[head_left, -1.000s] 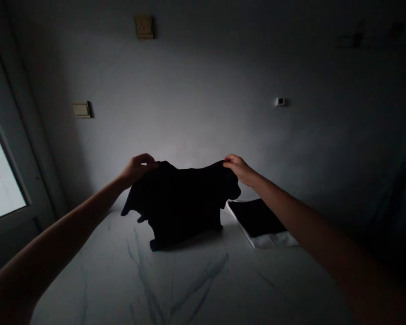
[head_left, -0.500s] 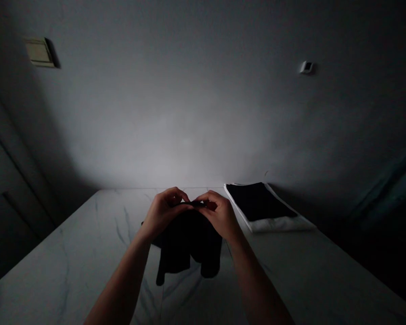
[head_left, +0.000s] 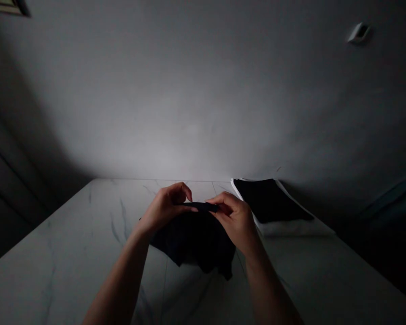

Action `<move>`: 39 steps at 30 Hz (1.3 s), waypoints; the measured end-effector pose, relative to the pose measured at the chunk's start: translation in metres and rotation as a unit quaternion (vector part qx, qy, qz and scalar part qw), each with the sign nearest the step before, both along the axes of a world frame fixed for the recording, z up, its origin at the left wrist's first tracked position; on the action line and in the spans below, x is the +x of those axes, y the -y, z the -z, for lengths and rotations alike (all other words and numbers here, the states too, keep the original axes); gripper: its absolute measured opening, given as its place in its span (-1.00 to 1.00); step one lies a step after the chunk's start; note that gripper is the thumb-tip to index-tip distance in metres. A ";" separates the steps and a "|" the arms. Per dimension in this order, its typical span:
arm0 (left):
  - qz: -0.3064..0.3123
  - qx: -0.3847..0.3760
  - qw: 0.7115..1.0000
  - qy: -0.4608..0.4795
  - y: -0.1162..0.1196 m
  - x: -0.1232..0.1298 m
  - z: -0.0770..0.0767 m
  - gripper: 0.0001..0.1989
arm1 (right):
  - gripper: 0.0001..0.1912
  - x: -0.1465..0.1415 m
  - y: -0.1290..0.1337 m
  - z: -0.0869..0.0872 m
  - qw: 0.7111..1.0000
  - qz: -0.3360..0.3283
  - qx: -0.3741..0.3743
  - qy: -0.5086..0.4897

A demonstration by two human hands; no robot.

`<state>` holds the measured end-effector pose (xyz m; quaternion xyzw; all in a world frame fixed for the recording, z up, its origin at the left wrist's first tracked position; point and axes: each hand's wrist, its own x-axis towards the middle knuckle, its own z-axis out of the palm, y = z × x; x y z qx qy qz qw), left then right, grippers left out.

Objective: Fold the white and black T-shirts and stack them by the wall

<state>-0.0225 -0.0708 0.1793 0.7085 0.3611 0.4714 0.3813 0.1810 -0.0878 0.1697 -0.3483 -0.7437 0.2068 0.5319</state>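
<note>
A black T-shirt (head_left: 192, 239) hangs from my hands just above the white marble table (head_left: 71, 230). Its top edge is gathered into a narrow band (head_left: 199, 206) stretched between them. My left hand (head_left: 164, 208) pinches the band's left end, and my right hand (head_left: 232, 221) pinches its right end. The lower part of the shirt droops toward the tabletop, and it may touch the marble, though I cannot tell. Beyond my right hand lies a folded black garment (head_left: 267, 201) on a white cloth (head_left: 291, 228).
The table's far edge meets a grey wall (head_left: 203, 99) with a small white wall fitting (head_left: 358, 32) high on the right. A beige wall plate (head_left: 8, 5) is cut off at the top left. The room's corners are dark.
My hands have moved apart, pulling the gathered edge of the shirt into a visible band. The shirt now spreads wider below them, and the view has tilted slightly, shifting the wall fittings up and right.
</note>
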 end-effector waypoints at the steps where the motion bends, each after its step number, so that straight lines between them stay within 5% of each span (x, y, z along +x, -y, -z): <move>1: 0.015 0.008 1.000 -0.017 0.001 0.001 0.000 -0.75 | -0.91 0.000 0.000 0.000 1.000 0.002 -0.003 0.003; 4: 0.024 0.049 0.996 -0.066 0.005 0.005 -0.002 -0.84 | -0.94 -0.003 0.001 0.002 1.000 0.003 -0.019 0.014; 8: -0.041 0.114 0.990 -0.078 0.003 0.009 -0.001 -0.90 | -0.88 -0.005 -0.003 0.007 0.998 0.029 -0.035 0.035; 15: -0.128 0.008 0.987 0.094 -0.007 0.012 0.011 -0.92 | -0.79 0.004 -0.025 0.014 0.995 0.085 -0.032 -0.034; 18: -0.066 -0.032 0.994 0.086 0.000 0.012 0.006 -0.90 | -0.76 0.008 -0.031 0.012 0.987 0.127 -0.006 -0.100; 23: 0.062 0.007 0.992 -0.110 0.013 0.036 0.012 -0.64 | -0.72 0.002 -0.027 0.008 0.980 0.139 0.005 -0.146; 29: 0.022 0.071 0.993 -0.094 0.008 0.062 0.032 -0.69 | -0.72 0.000 -0.016 0.002 0.983 0.115 -0.005 -0.140; 34: 0.020 0.023 0.999 0.030 0.004 0.040 0.013 -0.83 | -0.74 0.010 -0.007 -0.006 0.998 0.028 -0.033 -0.049; 39: 0.007 -0.001 0.999 0.043 0.009 0.025 0.001 -0.89 | -0.86 0.011 0.004 -0.010 1.000 -0.010 -0.010 -0.001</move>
